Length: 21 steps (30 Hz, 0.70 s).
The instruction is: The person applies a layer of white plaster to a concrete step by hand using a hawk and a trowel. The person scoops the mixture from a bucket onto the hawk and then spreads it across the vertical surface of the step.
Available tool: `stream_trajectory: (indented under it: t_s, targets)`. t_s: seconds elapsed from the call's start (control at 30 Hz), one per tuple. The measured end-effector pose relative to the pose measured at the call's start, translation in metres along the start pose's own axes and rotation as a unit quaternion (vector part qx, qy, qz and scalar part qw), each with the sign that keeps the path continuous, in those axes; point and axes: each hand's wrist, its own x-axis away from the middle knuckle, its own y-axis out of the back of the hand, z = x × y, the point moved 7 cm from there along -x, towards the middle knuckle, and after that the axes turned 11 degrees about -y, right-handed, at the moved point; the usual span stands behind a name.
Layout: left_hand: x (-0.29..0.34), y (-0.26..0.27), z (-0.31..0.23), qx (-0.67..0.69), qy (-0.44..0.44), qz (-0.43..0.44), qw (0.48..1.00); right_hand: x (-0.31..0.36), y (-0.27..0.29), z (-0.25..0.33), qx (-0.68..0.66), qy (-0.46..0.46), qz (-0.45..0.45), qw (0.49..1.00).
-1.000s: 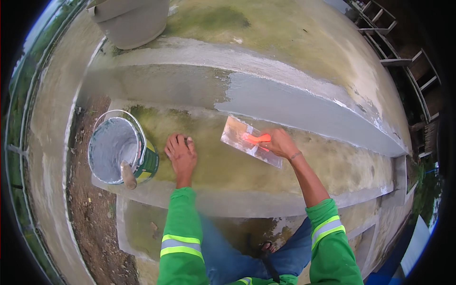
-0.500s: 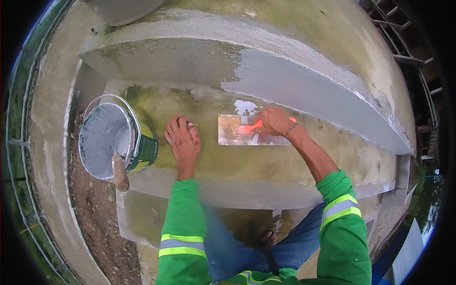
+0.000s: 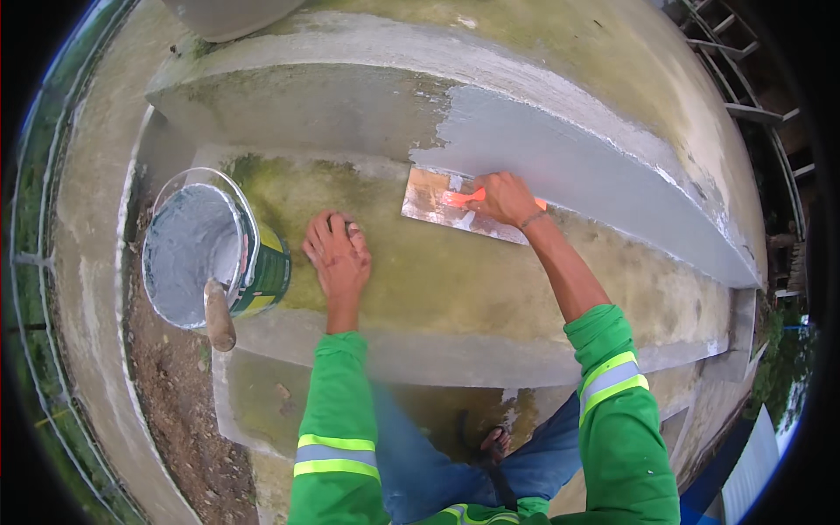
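Observation:
My right hand (image 3: pixel 505 199) is closed around the orange handle of a rectangular plastering trowel (image 3: pixel 422 197). Its smeared metal blade lies tilted on the mossy step (image 3: pixel 394 280), its upper edge close to the foot of the riser. Grey coating (image 3: pixel 516 136) covers the right stretch of that riser; the left stretch is bare. To the left, my left hand (image 3: pixel 337 254) rests on the step with bent fingers. Something dark shows at its fingertips, mostly hidden. Beside it stands a bucket (image 3: pixel 267 271) smeared inside with grey paste, a wooden-handled tool (image 3: pixel 219 315) leaning over its rim.
Bare soil (image 3: pixel 175 385) runs along the left of the steps, below the bucket. A pale rounded container (image 3: pixel 229 17) stands on the upper level. My foot (image 3: pixel 494 442) is on the lower step. Metal railing lines the far left.
The trowel has moved up toward the riser and turned, its right end now lower, covering the pale patch on the step. My left hand has stayed put.

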Motion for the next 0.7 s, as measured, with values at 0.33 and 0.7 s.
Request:
stream_trajectory:
  t_s: [0.33,0.7]
  targets:
    - [0.000,0.000,-0.004,-0.005,-0.005,-0.004,1.000,0.052,-0.012,0.012,0.006,0.092,0.108,0.990]
    - [0.001,-0.001,-0.004,-0.014,-0.011,-0.020,1.000,0.069,0.008,-0.046,-0.030,0.081,0.017,0.996]
